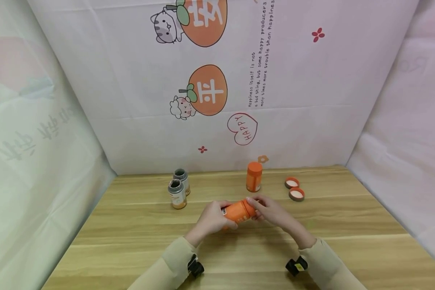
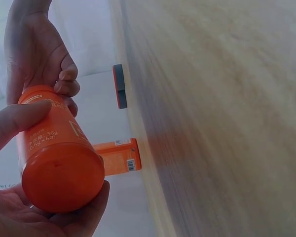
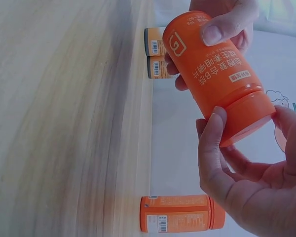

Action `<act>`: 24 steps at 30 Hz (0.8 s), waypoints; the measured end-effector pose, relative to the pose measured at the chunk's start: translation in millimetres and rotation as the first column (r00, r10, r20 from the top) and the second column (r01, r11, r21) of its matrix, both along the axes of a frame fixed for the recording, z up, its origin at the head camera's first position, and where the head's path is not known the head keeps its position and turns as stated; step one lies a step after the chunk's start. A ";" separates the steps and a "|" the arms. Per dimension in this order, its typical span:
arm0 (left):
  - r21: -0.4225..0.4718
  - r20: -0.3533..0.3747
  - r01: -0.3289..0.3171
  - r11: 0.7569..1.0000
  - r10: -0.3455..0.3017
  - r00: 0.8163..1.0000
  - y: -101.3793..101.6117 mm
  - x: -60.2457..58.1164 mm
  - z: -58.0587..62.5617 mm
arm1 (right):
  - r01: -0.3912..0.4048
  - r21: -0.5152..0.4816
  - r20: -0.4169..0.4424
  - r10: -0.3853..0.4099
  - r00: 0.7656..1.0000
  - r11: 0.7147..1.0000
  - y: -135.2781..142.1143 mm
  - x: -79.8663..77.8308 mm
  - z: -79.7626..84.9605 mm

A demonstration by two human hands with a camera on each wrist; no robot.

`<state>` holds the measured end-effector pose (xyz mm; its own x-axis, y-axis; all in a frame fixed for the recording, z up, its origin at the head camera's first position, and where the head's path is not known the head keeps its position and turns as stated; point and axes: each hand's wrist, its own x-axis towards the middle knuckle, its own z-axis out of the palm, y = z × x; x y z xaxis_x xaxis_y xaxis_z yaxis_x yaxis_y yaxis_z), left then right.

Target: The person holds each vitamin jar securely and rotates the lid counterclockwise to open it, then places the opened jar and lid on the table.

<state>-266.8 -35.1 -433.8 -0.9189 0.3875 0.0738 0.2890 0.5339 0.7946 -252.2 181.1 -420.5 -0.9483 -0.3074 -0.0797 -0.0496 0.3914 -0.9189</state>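
Note:
An orange pill bottle point(image 1: 237, 212) is held tilted above the wooden table between both hands. My left hand point(image 1: 214, 218) grips its body, thumb along the label and fingers beneath, as the left wrist view shows. The right hand point(image 1: 272, 210) holds the orange cap point(image 3: 249, 118) with its fingertips and thumb round the rim. In the right wrist view the cap sits on the bottle's neck, and white print runs along the body point(image 3: 207, 59).
A second capped orange bottle point(image 1: 254, 177) stands behind the hands. Two uncapped grey-necked bottles point(image 1: 177, 195) stand at the back left. Two loose caps point(image 1: 296, 194) lie with their pale insides up at the back right. A printed cloth point(image 1: 293, 121) hangs behind the table.

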 end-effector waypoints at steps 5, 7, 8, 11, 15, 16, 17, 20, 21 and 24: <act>0.001 0.022 -0.002 1.000 0.002 1.000 -0.5 1.3 2.6 | -0.014 -0.011 -0.009 0.014 1.000 1.000 2.9 1.4 0.0; -0.001 0.032 -0.003 1.000 0.003 0.999 -0.5 1.5 3.4 | -0.032 -0.010 -0.016 0.032 0.999 0.999 4.1 1.8 0.8; -0.004 0.036 -0.003 1.000 0.003 0.999 -0.5 1.7 3.7 | -0.042 -0.013 -0.019 0.042 0.999 0.999 4.7 2.0 1.5; -0.008 0.046 0.000 1.000 0.000 0.999 -0.7 1.8 4.4 | -0.067 -0.010 -0.030 0.067 0.997 0.998 7.0 2.1 3.6; -0.006 0.051 0.006 1.000 -0.006 0.999 -1.1 1.4 4.9 | -0.100 -0.001 -0.049 0.100 0.994 0.995 10.3 2.5 6.9; -0.004 0.052 0.009 1.000 -0.009 0.999 -1.4 1.3 5.0 | -0.111 -0.002 -0.054 0.110 0.992 0.994 11.0 2.6 7.7; 0.000 0.053 0.012 1.000 -0.012 0.999 -1.6 1.3 5.3 | -0.122 -0.004 -0.058 0.122 0.991 0.993 11.7 2.5 8.3; 0.002 0.059 0.020 1.000 -0.020 0.998 -2.4 1.1 5.4 | -0.153 -0.012 -0.072 0.151 0.986 0.988 13.6 1.6 8.9; 0.002 0.060 0.022 1.000 -0.022 0.998 -2.6 1.1 5.3 | -0.163 -0.016 -0.076 0.161 0.984 0.987 14.2 1.0 8.8; 0.001 0.062 0.029 1.000 -0.029 0.998 -2.6 1.1 4.5 | -0.186 -0.007 -0.092 0.185 0.978 0.983 16.3 -1.0 7.5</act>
